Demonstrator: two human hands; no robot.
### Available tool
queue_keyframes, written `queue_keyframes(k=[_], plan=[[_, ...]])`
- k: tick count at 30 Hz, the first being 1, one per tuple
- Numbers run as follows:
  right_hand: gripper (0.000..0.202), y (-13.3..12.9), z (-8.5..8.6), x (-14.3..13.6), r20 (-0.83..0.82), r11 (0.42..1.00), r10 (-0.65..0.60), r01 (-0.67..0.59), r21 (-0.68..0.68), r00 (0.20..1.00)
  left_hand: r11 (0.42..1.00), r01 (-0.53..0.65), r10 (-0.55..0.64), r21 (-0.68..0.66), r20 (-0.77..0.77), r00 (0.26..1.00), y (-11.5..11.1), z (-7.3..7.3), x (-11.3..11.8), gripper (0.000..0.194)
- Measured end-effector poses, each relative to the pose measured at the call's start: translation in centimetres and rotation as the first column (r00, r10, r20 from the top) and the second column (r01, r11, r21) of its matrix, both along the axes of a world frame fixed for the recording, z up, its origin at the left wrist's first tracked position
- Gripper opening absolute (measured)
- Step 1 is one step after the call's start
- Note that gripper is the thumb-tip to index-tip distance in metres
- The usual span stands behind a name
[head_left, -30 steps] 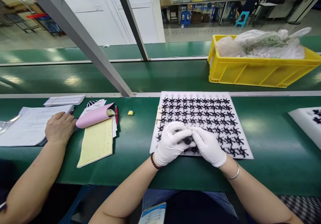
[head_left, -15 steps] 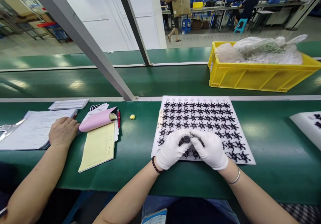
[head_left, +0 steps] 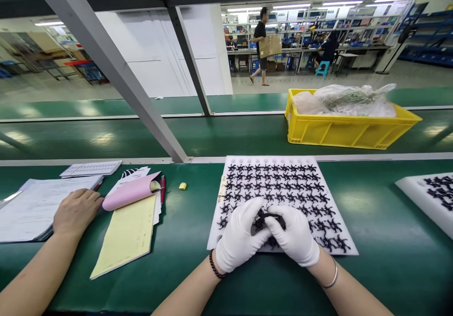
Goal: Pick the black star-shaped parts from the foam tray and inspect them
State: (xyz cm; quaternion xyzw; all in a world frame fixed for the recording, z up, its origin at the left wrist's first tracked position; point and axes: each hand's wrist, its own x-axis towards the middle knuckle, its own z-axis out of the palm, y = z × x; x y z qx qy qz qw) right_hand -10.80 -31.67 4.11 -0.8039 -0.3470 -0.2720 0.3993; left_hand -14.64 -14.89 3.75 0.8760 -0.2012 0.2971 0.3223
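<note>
Over the near part of a white foam tray (head_left: 339, 240), both my hands wear white gloves and meet around a small black bladed wheel (head_left: 262, 220). My left hand (head_left: 240, 238) closes on its left side, thumb and fingers curled. From the other side my right hand (head_left: 296, 235) grips it with thumb and fingertips. The gloves hide much of the held wheel. Rows of similar black curved-arm wheels (head_left: 272, 183) lie in the tray, which has handwriting on its left edge. Some wheels are covered by my hands.
A second foam tray (head_left: 421, 198) with black wheels is at right. Behind the bench stands a yellow crate (head_left: 336, 134) of plastic bags. At left, a co-worker's bare hand (head_left: 76, 212) rests by papers (head_left: 31, 207), beside a yellow pad (head_left: 127, 238). A grey post (head_left: 116, 75) slants across.
My view has tilted up. The held wheel has turned, so its round hub no longer faces me. In the background, a person carrying a carton has walked to the right.
</note>
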Motion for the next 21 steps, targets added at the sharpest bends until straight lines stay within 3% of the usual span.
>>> queue_keyframes(k=[6, 12, 15, 21], plan=[[0.027, -0.3, 0.2, 0.1, -0.013, 0.999, 0.046, -0.046, 0.024, 0.999, 0.99, 0.14, -0.139, 0.01, -0.064, 0.988, -0.1, 1.4, 0.0, 0.04], [0.035, -0.1, 0.4, 0.0, -0.081, 0.999, 0.026, -0.024, 0.025, 0.996, 0.987, 0.125, -0.13, 0.103, 0.048, 0.99, 0.0, 0.5, -0.1, 0.051], [0.03, 0.2, 0.6, -0.5, -0.106, 0.993, 0.092, -0.085, 0.077, 0.99, 0.99, 0.122, -0.12, 0.077, -0.027, 0.992, 0.2, 0.2, -0.4, 0.06], [0.02, 0.1, 0.6, -0.8, 0.097, 0.98, 0.181, -0.187, 0.062, 0.979, 0.965, 0.264, -0.26, -0.005, -0.186, 0.948, 0.1, 0.9, -1.0, 0.069]])
